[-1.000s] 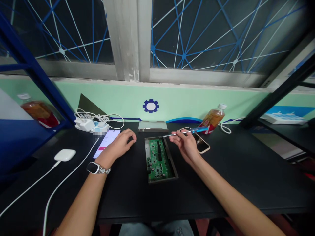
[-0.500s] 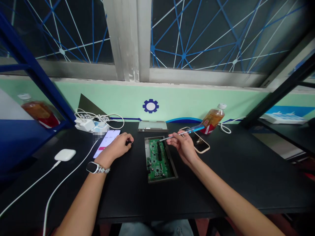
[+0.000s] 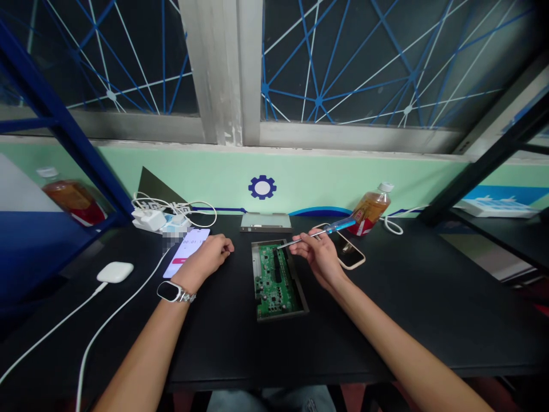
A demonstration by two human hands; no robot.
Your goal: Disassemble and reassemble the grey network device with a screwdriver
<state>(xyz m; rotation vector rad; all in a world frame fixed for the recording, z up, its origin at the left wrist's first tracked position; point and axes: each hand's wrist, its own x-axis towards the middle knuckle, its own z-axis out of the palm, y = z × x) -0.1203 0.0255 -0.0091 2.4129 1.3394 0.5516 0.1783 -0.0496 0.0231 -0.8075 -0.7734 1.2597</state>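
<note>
My right hand grips a screwdriver with a clear blue handle. Its handle points up and right, and the thin metal shaft slants down-left over the top part of a green circuit board. Whether the tip touches the board I cannot tell. The board sits in a shallow metal casing on the black desk. Left of the casing, my left hand rests closed, fingers curled and pressed together; anything inside them is hidden. The left wrist wears a watch and lies by a lit phone showing a timer.
A flat metal panel lies behind the casing. At right are a phone in a pale case and a drink bottle. A power strip with cables and a white earbud case sit at left on the desk.
My left hand has shifted slightly right, and its fingers have curled further; a dark gap at the fingertips no longer shows. The right hand and screwdriver stay nearly in place.
</note>
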